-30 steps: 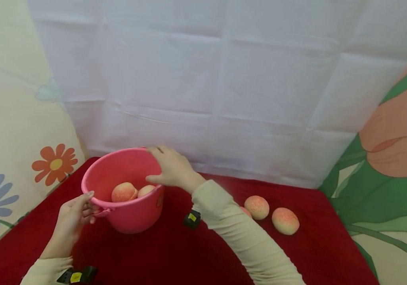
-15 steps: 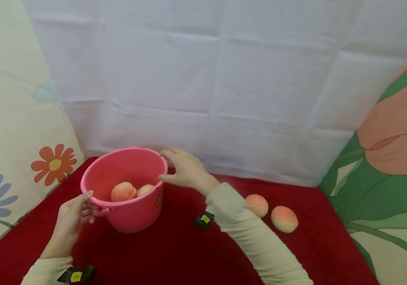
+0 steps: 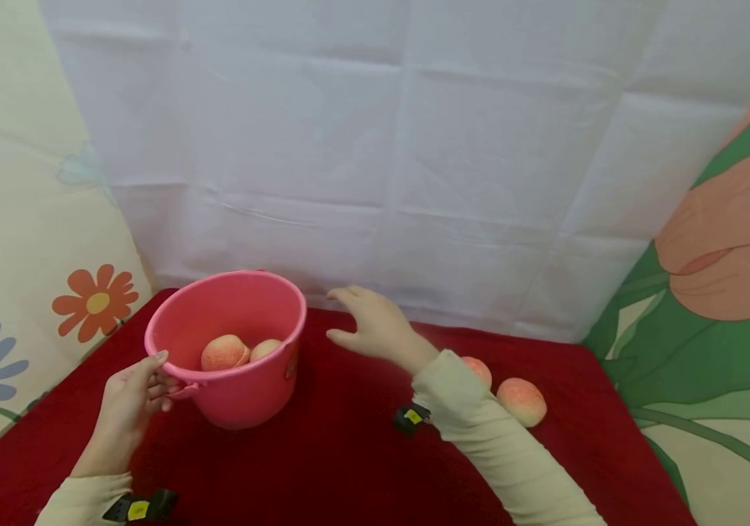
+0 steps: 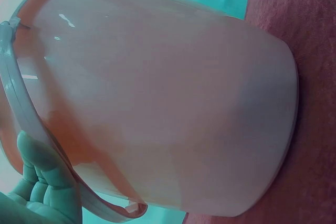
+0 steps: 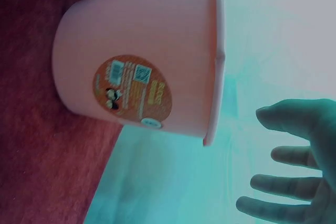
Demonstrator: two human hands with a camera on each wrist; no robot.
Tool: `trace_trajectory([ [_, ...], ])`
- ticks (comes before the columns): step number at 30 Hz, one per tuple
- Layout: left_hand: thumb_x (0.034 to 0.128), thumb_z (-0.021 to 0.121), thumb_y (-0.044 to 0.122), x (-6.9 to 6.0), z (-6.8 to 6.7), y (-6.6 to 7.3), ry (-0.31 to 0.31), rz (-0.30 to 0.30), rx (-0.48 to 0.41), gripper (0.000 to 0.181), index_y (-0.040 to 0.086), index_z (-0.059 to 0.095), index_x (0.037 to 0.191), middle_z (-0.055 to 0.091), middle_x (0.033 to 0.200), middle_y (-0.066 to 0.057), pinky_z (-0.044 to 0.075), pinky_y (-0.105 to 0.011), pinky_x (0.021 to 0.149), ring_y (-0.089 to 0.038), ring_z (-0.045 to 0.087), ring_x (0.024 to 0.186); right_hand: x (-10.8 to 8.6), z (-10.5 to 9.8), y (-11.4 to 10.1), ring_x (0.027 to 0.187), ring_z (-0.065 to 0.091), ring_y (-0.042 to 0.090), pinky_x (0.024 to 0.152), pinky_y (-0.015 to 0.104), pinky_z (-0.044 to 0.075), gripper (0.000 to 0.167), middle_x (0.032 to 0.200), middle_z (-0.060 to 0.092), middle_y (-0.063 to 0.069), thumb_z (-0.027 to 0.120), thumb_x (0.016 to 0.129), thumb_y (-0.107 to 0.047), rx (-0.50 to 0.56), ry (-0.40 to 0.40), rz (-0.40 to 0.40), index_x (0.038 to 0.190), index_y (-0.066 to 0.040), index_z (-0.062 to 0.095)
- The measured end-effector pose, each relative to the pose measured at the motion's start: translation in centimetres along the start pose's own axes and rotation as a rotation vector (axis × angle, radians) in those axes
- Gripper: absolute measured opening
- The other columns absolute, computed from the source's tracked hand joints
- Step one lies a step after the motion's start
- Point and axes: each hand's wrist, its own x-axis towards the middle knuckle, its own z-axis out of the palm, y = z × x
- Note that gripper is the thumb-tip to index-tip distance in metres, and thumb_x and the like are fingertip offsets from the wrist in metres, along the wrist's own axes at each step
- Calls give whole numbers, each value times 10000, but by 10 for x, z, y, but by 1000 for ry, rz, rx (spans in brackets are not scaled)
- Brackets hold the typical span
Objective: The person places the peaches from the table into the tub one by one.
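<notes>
A pink plastic bucket [image 3: 243,398] stands on the red cloth at the left, its mouth tipped toward the head camera. Two peaches [image 3: 225,353] show inside it. My left hand [image 3: 130,398] grips the bucket at its near-left rim and handle, thumb on top and fingers curled below. The left wrist view shows this thumb [image 4: 39,150] against the handle band [image 4: 23,93]. To the bucket's right, my right hand [image 3: 377,325] is in the air, fingers spread and holding nothing. In the right wrist view the bucket's round label [image 5: 132,88] faces that hand.
Two more peaches lie on the red cloth [image 3: 348,467] at the right: one peach [image 3: 522,402] in plain sight, another peach [image 3: 477,369] partly behind the right sleeve. A white sheet [image 3: 375,161] hangs behind the table. Flower-patterned cloth [image 3: 723,292] borders both sides.
My right hand has moved from over the bucket's right rim out to the right, away from it. My left hand keeps its grip on the bucket. The right sleeve now covers more of the loose peaches.
</notes>
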Motion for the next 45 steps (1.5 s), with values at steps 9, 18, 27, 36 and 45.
trace_trajectory([
  [9,934,504,286,1,0,0,10,-3,3,347,184,664,643,619,592,43,450,-209,438,-75,570,522,-17,1,15,1082,539,225,825,381,472,509,1221,545,68,670,806,-292,-11,15,8,1243,-83,514],
  [18,924,521,298,-1,-1,-1,2,1,5,331,182,663,649,620,598,40,454,-204,443,-76,571,521,-34,0,28,1139,497,237,912,389,420,516,1239,534,73,677,811,-274,-28,-50,15,1256,-80,504],
  [27,931,509,291,0,-2,-1,4,2,-2,342,185,663,644,617,594,43,451,-205,438,-73,565,513,-49,4,41,1068,534,241,843,388,458,494,1171,564,73,688,797,-290,-59,-97,6,1219,-79,540],
  [36,931,509,293,0,-1,0,16,-9,-2,344,183,655,640,614,592,41,449,-208,439,-78,562,510,-64,15,57,1080,504,264,827,401,459,502,1193,521,108,689,797,-318,-64,-206,39,1213,-75,547],
  [45,935,503,281,1,0,-2,9,7,-6,349,181,658,639,615,585,43,447,-204,435,-73,565,505,-80,27,70,1137,460,321,813,432,460,542,1273,468,152,691,797,-329,-76,-300,88,1242,-66,529],
])
